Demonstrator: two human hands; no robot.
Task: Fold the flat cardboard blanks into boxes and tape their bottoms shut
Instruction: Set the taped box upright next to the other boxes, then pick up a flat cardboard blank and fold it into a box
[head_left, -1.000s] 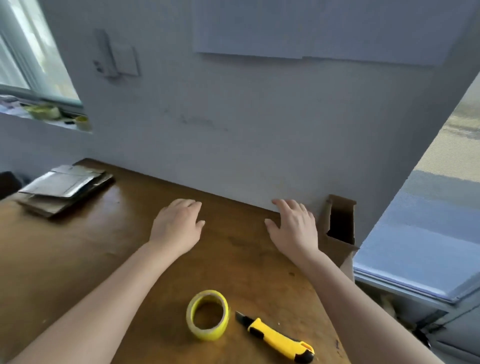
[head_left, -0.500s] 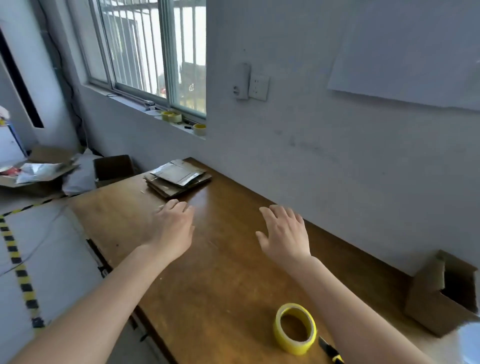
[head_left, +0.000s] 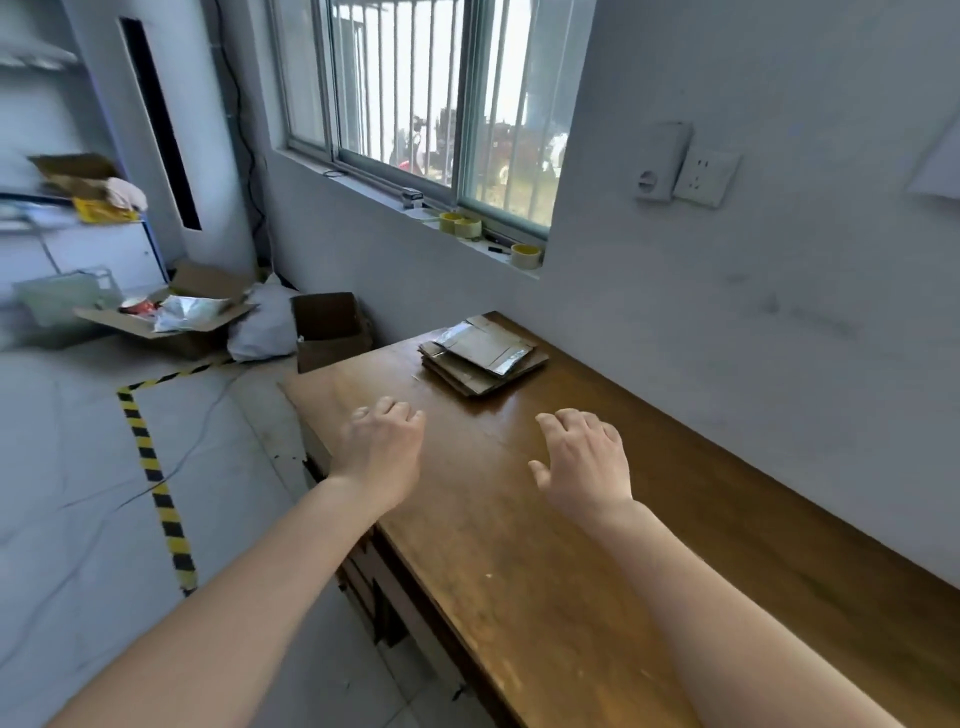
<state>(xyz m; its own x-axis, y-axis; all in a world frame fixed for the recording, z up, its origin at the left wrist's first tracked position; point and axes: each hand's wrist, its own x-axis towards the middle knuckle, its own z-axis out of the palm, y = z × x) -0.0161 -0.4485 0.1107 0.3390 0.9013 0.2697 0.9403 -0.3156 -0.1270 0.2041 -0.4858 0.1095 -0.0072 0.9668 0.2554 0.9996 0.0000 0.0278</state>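
A stack of flat cardboard blanks (head_left: 483, 353) lies at the far end of the long brown wooden table (head_left: 571, 545), close to the wall; the top blank has shiny tape on it. My left hand (head_left: 382, 452) hovers over the table's left edge, palm down, fingers loosely curled, holding nothing. My right hand (head_left: 584, 462) hovers over the middle of the table, fingers spread, also holding nothing. Both hands are a short way short of the stack. The tape roll, the knife and the folded box are out of view.
An open brown box (head_left: 330, 330) stands on the floor past the table's far end. Beside it are a white bag (head_left: 262, 327) and an open carton of rubbish (head_left: 171, 314). Tape rolls (head_left: 525, 255) sit on the window sill. Yellow-black tape (head_left: 150, 462) marks the floor.
My view has swung left along the table. The tape roll, knife and folded box have left the frame. Both hands have moved toward the stack of blanks, still holding nothing.
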